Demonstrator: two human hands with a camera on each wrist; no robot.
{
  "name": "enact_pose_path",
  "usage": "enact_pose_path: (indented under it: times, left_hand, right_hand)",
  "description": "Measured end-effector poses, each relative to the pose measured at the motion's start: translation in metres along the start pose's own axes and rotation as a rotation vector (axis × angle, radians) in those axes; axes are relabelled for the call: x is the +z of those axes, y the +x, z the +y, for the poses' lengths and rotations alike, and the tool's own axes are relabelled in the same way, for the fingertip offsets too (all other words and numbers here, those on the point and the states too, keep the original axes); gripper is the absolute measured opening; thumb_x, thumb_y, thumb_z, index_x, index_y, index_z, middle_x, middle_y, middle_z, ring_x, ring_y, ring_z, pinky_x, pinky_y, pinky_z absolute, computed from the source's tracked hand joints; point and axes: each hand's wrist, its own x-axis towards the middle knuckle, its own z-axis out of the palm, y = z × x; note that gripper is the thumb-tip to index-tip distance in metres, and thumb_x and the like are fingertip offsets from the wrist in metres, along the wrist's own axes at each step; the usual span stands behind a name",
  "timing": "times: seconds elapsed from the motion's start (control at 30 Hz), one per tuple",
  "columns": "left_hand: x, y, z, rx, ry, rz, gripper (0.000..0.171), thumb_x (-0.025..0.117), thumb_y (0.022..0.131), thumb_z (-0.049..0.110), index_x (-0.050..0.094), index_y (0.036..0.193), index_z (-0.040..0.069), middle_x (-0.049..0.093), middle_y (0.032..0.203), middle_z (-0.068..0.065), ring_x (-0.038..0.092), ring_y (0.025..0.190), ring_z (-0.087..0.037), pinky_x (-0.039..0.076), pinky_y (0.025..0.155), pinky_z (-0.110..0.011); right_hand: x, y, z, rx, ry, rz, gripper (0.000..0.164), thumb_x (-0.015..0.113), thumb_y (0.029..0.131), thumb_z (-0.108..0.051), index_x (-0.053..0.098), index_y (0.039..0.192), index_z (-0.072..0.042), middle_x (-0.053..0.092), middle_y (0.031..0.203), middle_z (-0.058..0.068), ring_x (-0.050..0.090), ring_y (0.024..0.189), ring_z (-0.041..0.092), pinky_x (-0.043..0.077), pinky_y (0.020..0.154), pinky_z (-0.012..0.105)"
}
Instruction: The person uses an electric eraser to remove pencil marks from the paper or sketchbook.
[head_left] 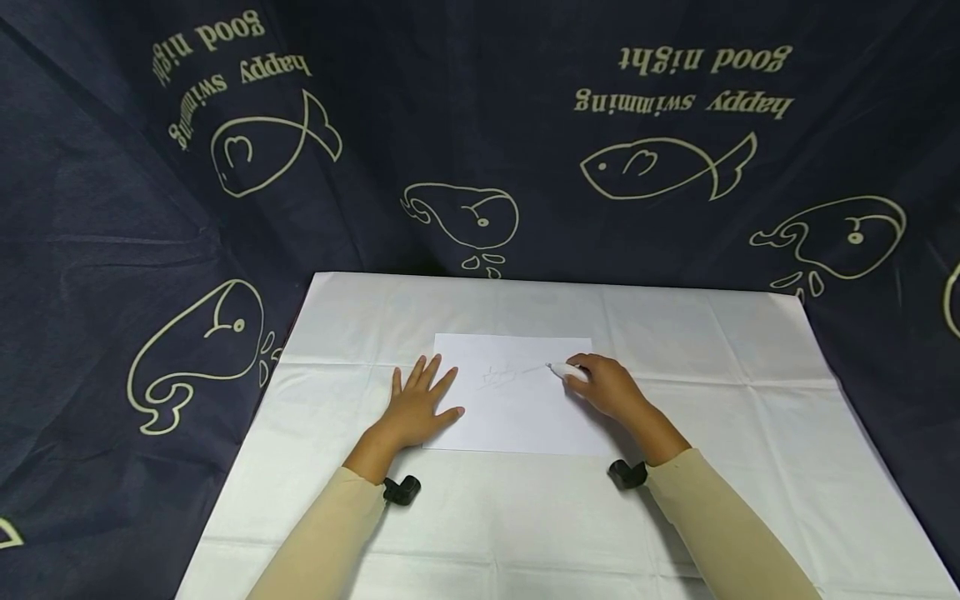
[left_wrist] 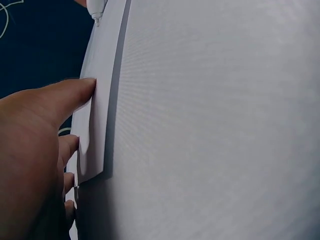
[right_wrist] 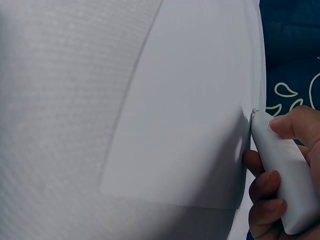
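Observation:
A sheet of white paper point(head_left: 517, 425) lies on the white-covered table, with faint thin grey lines point(head_left: 498, 377) on its upper middle. My left hand point(head_left: 416, 412) has its fingers spread and straight, and it rests at the sheet's left edge; the thumb lies over the paper point(left_wrist: 100, 125) in the left wrist view. In my right hand point(head_left: 607, 387) I grip a thick white pen-like tool point(right_wrist: 285, 175) with a narrow tip. My thumb point(right_wrist: 295, 122) lies along its upper side, the other fingers curl beneath. The tip meets the paper at the right end of a faint line.
A white cloth point(head_left: 495, 517) with fold creases covers the table. Behind it and at both sides hangs dark blue fabric point(head_left: 450, 108) printed with fish, whales and lettering. Small black wrist cameras point(head_left: 402, 490) sit at both cuffs.

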Motion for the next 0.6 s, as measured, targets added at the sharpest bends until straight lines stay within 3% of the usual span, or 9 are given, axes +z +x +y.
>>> enact_pose_path:
  times: [0.23, 0.6]
  left_hand:
    - [0.0002, 0.0003, 0.0002, -0.007, 0.007, -0.025, 0.088, 0.057, 0.093, 0.065, 0.023, 0.163, 0.023, 0.003, 0.172, -0.011, -0.004, 0.159, -0.037, -0.007, 0.119, -0.072]
    - [0.0006, 0.0007, -0.0001, -0.001, 0.002, -0.025, 0.090, 0.059, 0.093, 0.065, 0.022, 0.163, 0.023, 0.002, 0.172, -0.012, -0.005, 0.159, -0.038, -0.007, 0.119, -0.073]
  right_hand:
    - [0.0022, 0.0005, 0.0013, -0.015, -0.004, 0.008, 0.030, 0.069, 0.095, -0.020, 0.070, 0.120, -0.005, 0.073, 0.116, 0.018, 0.067, 0.095, 0.029, 0.053, 0.084, 0.050]
    - [0.0019, 0.0004, 0.0001, -0.022, -0.009, 0.011, 0.030, 0.068, 0.095, -0.021, 0.070, 0.120, -0.004, 0.073, 0.115, 0.018, 0.067, 0.095, 0.030, 0.053, 0.084, 0.050]
